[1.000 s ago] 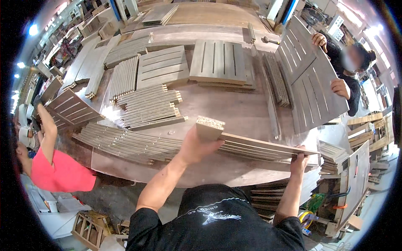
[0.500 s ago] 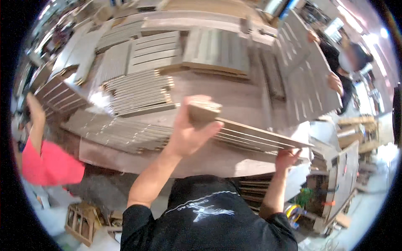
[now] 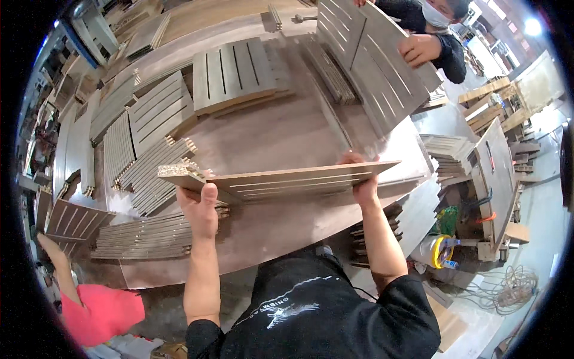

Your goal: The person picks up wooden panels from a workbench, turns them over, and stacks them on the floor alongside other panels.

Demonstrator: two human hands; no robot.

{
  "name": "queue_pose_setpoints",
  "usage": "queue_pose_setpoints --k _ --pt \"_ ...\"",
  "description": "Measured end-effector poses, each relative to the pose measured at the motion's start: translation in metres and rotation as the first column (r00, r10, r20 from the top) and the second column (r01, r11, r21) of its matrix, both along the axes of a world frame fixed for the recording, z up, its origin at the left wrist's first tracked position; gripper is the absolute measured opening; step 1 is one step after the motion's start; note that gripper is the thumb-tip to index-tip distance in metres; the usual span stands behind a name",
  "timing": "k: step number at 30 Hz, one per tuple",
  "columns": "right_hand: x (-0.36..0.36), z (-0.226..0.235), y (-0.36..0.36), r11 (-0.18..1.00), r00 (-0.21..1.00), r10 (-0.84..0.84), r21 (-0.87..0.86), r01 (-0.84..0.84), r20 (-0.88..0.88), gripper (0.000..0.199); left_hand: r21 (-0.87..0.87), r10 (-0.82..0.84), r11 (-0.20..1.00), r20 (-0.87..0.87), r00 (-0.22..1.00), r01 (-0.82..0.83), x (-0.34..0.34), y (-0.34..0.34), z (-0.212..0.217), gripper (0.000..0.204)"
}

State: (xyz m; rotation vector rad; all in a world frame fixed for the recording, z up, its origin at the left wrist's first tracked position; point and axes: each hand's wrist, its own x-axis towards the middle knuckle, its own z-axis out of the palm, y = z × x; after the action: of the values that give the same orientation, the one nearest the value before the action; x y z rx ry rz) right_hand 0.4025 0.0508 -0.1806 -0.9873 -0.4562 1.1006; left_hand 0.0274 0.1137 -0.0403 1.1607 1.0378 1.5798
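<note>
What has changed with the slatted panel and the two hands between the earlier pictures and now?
The slatted wooden panel has been lifted off the table and now hangs nearly level and edge-on before the camera. The left hand moved from on top of its left end to underneath it; the right hand keeps its grip on the right end. The stacks of panels stayed put, and the person opposite still holds a large panel.

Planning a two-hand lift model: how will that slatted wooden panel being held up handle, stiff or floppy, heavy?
Likely stiff: the slatted panel spans straight between the left hand and right hand with no visible sag. Probably moderately heavy, since both hands carry it. Its thin slats may crack if dropped.
</note>
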Motion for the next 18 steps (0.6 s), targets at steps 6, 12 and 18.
queue_pose_setpoints --k 6,12,18 --pt "-0.034 0.020 -0.008 0.999 0.999 -0.030 0.023 0.030 0.024 0.078 0.159 -0.051 0.985 -0.104 0.993 0.067 -0.011 0.007 0.007 0.049" --pt "-0.022 -0.001 -0.031 0.986 0.998 -0.068 -0.151 0.069 0.009 0.058 -0.043 0.036 0.998 -0.057 0.998 -0.039 0.000 -0.013 0.020 0.031" --pt "0.065 -0.035 -0.049 0.972 0.941 -0.202 -0.058 0.226 0.271 0.058 0.024 0.048 0.999 -0.345 0.938 -0.042 0.052 -0.068 0.037 0.053"
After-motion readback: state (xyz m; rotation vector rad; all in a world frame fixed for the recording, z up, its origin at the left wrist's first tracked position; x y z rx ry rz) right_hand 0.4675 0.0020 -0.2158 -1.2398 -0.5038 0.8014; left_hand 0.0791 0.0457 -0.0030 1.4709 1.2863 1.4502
